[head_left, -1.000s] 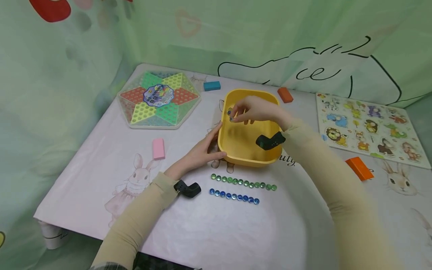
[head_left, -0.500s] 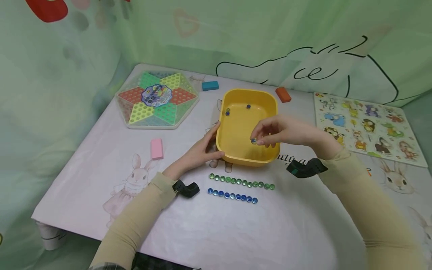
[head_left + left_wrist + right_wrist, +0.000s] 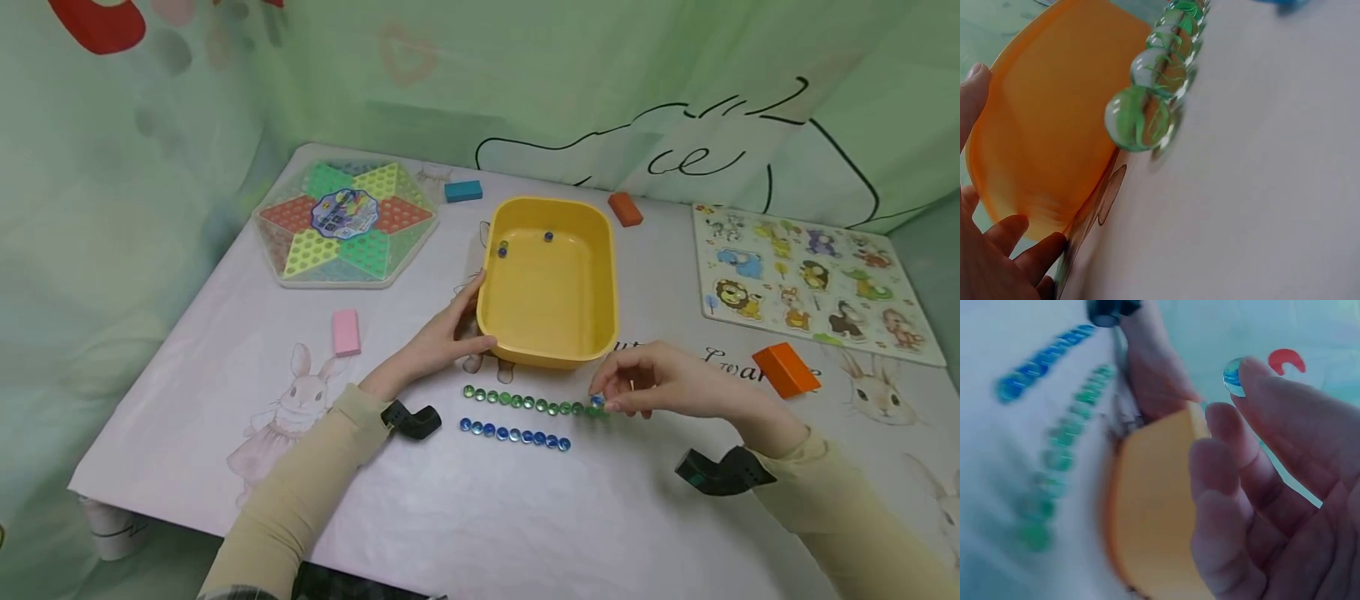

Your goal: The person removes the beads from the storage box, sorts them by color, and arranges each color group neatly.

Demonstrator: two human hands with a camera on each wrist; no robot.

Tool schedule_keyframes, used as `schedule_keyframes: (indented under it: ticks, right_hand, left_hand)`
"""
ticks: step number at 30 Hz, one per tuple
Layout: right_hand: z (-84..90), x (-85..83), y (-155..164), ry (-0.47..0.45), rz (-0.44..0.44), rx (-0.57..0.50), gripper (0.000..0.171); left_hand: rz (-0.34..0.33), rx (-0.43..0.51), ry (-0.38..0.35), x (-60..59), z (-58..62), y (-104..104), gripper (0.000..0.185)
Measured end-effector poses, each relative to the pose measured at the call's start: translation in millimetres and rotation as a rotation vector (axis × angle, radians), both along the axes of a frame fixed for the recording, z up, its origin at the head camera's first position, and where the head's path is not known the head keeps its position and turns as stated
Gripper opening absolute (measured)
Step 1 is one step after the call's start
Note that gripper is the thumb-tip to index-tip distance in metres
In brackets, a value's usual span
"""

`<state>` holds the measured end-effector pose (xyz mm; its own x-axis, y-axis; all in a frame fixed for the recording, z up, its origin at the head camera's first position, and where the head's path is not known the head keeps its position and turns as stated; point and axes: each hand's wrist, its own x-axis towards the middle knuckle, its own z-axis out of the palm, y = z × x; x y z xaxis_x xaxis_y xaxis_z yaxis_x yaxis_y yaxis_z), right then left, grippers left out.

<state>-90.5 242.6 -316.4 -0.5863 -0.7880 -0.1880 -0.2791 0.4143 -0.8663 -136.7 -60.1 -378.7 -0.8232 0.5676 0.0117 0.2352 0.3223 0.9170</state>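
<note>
In the head view my right hand [image 3: 667,383] pinches a clear-and-blue glass marble [image 3: 597,401] between thumb and fingertip, over the right end of a row of green marbles [image 3: 528,402]. The right wrist view shows that same blue marble [image 3: 1233,378] at the fingertips. My left hand [image 3: 431,342] rests against the left side and near corner of a yellow plastic tub [image 3: 547,304], fingers and thumb fairly straight. A few marbles [image 3: 548,237] lie in the tub's far part. Nearer than the green row runs a shorter row of blue marbles [image 3: 514,435].
A star-patterned Chinese checkers board [image 3: 345,221] lies at back left, an animal puzzle board [image 3: 813,283] at right. Around stand a blue block [image 3: 463,192], a pink block [image 3: 346,332], an orange-red block [image 3: 626,209] and an orange block [image 3: 786,370].
My right hand has come out of the tub, moving right and toward me with the blue marble, and now hovers by the green row's end. My left hand has stayed against the tub.
</note>
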Motion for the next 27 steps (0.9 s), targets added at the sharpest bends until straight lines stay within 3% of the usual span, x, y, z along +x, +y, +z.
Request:
schedule_keyframes:
  ticks: [14,27]
  right_hand:
    - [-50.5,40.7,6,-0.037,-0.197,0.03,0.012]
    - [-66.4,54.3,-7,0.118,-0.306,0.174,0.012]
  left_hand:
    - [-0.001,0.013,-0.005,1.2,-0.2,1,0.085]
    - [-0.016,0.05,0.012,0.4,-1.6,0,0.085]
